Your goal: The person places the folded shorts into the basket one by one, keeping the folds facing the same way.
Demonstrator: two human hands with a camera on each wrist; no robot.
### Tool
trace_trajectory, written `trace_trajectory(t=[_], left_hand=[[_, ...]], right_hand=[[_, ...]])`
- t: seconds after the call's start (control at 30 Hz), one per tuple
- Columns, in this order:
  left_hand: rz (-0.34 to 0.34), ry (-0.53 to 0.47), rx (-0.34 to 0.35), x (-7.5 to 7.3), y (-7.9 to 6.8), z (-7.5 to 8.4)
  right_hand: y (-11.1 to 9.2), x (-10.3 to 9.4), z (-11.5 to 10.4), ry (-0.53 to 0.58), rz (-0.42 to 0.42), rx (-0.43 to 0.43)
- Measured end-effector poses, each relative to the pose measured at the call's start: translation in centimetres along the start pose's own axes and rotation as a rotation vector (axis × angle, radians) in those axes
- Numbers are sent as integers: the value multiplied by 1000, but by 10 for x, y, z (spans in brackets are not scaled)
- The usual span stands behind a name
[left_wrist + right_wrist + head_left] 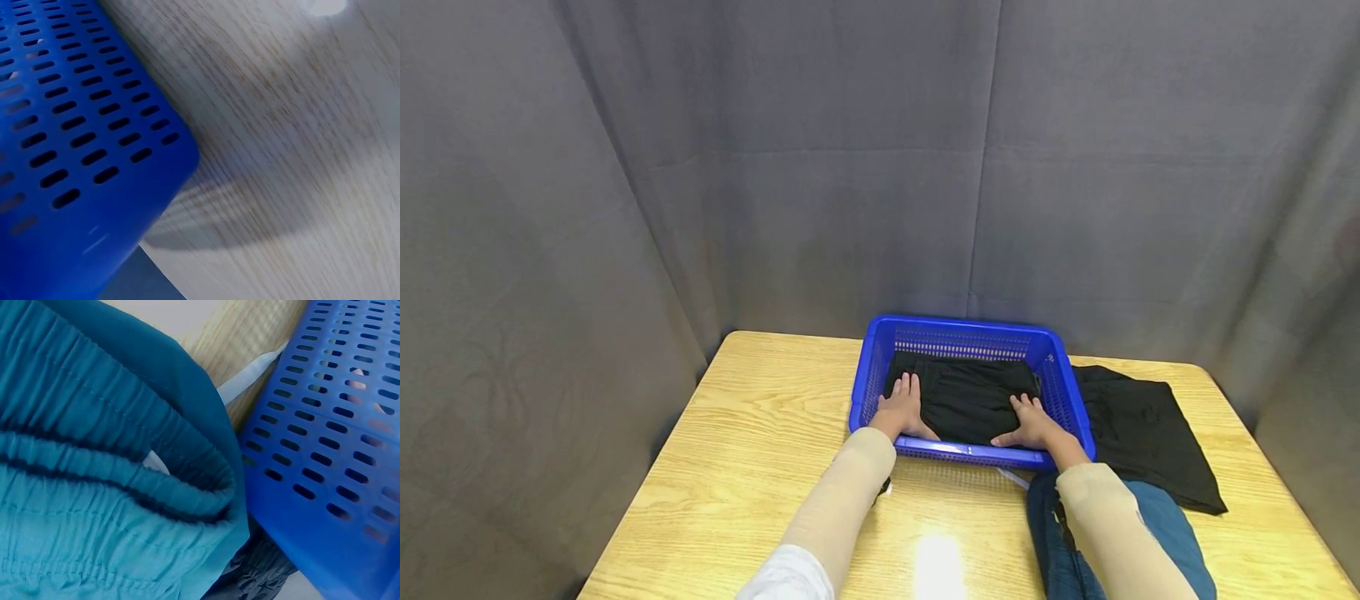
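Note:
Inside a blue plastic basket [955, 447] lies a folded black garment [973, 400]. My left hand [904, 408] rests on the garment's left end, fingers extended and thumb out to the side. On its right end, my right hand [1034, 425] lies with fingers spread. Both wrists cross the basket's front rim. The left wrist view shows the basket's slotted outer wall [87, 137] above the table; the hand is hidden there. In the right wrist view, a teal garment with a gathered elastic waist [112, 450] lies beside the basket, and bits of fingers show through the slots.
Right of the basket a black garment [1150, 433] is spread on the wooden table [737, 450]. The teal garment lies partly under my right forearm at the front, with a white cord [253, 375] near it. A grey curtain [865, 167] hangs behind the table.

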State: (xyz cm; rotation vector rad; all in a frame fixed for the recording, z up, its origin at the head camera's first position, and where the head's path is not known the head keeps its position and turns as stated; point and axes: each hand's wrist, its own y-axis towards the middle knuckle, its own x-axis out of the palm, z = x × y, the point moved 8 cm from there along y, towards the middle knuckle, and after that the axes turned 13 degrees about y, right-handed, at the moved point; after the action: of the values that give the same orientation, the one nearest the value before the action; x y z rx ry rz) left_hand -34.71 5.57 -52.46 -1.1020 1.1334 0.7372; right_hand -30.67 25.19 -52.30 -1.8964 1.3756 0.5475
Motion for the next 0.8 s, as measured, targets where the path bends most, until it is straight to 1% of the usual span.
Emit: trace_trajectory(t=[0.1, 0.23, 0.3, 0.5, 0.67, 0.8], left_hand=[[11, 47, -9, -3, -1, 1], [7, 104, -20, -5, -3, 5], [11, 116, -21, -6, -3, 7], [54, 155, -6, -15, -7, 8], [56, 142, -3, -16, -11, 7], [89, 106, 9, -20, -14, 7]], right_hand=[[-2, -4, -6, -12, 17, -47], [-6, -7, -9, -12, 41, -79], [-7, -8, -9, -13, 56, -90], [-10, -14, -14, -2, 88, -134], [-14, -15, -16, 59, 82, -136], [-19, -20, -20, 53, 110, -149]])
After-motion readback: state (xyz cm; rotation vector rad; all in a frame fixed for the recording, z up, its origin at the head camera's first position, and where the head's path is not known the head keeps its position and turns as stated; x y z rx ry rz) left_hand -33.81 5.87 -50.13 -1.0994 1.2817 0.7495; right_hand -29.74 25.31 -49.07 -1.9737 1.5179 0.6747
